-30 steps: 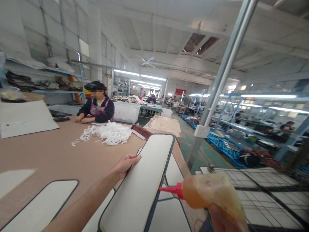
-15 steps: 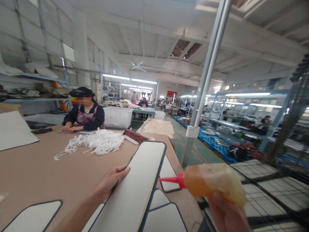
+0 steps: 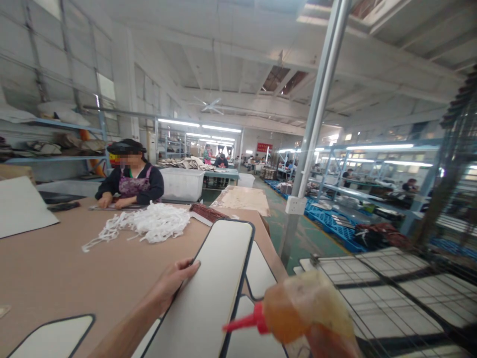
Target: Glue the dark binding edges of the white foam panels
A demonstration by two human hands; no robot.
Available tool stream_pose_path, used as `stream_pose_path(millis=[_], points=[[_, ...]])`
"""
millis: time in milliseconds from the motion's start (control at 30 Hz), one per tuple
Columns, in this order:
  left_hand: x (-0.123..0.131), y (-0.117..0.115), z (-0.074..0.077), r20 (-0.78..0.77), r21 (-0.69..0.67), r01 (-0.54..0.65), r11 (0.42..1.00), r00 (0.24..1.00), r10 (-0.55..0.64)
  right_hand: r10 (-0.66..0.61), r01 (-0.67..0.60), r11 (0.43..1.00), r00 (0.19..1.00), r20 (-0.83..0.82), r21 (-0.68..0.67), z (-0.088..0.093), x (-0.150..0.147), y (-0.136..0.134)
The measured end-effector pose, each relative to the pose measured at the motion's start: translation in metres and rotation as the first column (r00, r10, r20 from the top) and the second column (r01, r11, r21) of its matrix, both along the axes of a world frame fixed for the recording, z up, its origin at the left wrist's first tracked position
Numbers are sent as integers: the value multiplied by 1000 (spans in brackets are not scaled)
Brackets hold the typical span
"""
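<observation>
A long white panel [image 3: 212, 278] with rounded corners and a dark edge is gripped at its left side by my left hand [image 3: 178, 281], thumb on top. Its right border carries a thin yellowish line. In my right hand [image 3: 331, 343] is a squeeze bottle [image 3: 309, 308] of amber liquid, held tilted with its red nozzle pointing left. The nozzle tip overlaps the panel's right border; whether it touches I cannot tell. Under and beside the panel lie more dark-edged white panels [image 3: 260, 271], and another such panel [image 3: 55, 338] sits at lower left.
A heap of white strips [image 3: 158, 222] and a brown textured piece [image 3: 209, 214] lie on the brown table [image 3: 122, 278]. Across it sits a co-worker [image 3: 130, 181], hands on the tabletop. A wire rack [image 3: 395, 298] with white panels stands right, near a metal post [image 3: 311, 129].
My right hand has brought the bottle left and down, so its nozzle moved from beside the panel to over its right border. The co-worker's hands have moved slightly apart.
</observation>
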State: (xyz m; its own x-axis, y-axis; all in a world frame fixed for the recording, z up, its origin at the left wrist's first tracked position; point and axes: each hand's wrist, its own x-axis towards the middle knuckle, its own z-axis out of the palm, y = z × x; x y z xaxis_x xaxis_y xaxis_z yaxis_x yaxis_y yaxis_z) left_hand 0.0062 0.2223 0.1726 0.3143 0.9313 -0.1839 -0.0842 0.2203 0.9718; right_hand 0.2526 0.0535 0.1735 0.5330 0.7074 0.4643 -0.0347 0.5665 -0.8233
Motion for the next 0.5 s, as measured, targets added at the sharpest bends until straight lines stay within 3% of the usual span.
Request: stream_pose_path(millis=[167, 500], points=[[14, -8, -2, -46, 50, 1, 999, 999, 1, 137, -122, 987, 977, -163, 103, 19, 7, 32], [6, -13, -9, 87, -9, 240, 971, 967, -238, 109, -96, 992, 975, -192, 78, 6, 10, 44]])
